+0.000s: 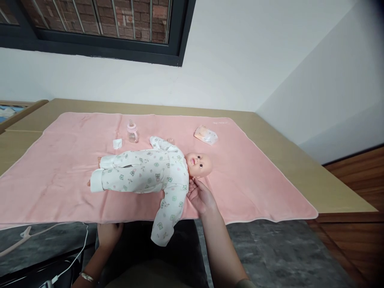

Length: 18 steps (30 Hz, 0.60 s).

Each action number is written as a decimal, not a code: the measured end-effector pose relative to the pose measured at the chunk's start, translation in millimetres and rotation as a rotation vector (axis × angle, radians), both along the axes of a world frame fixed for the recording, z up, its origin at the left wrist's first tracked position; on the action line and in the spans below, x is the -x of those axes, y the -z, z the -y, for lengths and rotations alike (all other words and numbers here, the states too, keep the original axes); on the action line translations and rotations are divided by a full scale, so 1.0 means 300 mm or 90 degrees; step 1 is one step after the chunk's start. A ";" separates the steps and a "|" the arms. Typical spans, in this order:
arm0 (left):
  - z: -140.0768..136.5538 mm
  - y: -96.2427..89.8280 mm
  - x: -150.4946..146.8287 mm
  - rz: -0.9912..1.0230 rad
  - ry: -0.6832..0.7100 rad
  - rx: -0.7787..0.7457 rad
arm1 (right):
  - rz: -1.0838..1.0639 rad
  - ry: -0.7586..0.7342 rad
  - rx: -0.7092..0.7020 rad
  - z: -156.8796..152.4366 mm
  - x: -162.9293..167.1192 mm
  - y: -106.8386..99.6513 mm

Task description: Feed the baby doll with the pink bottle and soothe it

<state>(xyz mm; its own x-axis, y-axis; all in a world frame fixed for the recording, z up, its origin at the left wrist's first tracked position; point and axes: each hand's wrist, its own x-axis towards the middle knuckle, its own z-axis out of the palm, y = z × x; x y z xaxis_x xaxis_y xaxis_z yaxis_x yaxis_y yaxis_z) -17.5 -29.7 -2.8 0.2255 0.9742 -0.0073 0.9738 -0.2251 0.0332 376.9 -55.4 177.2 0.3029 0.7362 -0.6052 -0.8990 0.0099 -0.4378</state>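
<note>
White-clad doll (144, 170) just beside right fingers (193, 193)

There's a doll (144, 171) on the blanket (246, 172) over the table (288, 164). Behind the doll's legs are a bottle (132, 133) and a cloth (117, 144); behind its head, a packet (206, 135). The right hand (199, 196) is by its neck, the left hand (109, 234) before its legs; beyond it, the window (129, 18).

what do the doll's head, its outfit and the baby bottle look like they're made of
Doll's head: probably vinyl or similar plastic; smooth, with moulded features. 
Outfit: soft cloth, perhaps cotton; matt, printed, lightly creased. 
Baby bottle: clear plastic or glass, I can't tell which, as the body is see-through; its pink collar is likely plastic.
</note>
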 end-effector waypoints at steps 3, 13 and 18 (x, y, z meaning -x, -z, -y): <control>-0.002 0.008 0.003 -0.001 -0.003 -0.003 | 0.029 0.013 -0.039 0.004 0.002 0.013; -0.004 0.030 0.013 -0.001 -0.005 -0.012 | 0.043 0.017 -0.071 0.010 0.000 0.043; -0.010 0.035 0.014 0.008 -0.002 -0.024 | 0.043 0.006 -0.075 0.012 -0.001 0.041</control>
<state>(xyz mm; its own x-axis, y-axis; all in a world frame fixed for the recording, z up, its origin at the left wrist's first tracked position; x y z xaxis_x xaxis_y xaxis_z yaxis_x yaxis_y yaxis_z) -21.8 -26.7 -13.3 0.2227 0.9743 0.0329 0.9739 -0.2238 0.0368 377.4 -59.0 165.0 0.3467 0.7980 -0.4930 -0.8674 0.0727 -0.4923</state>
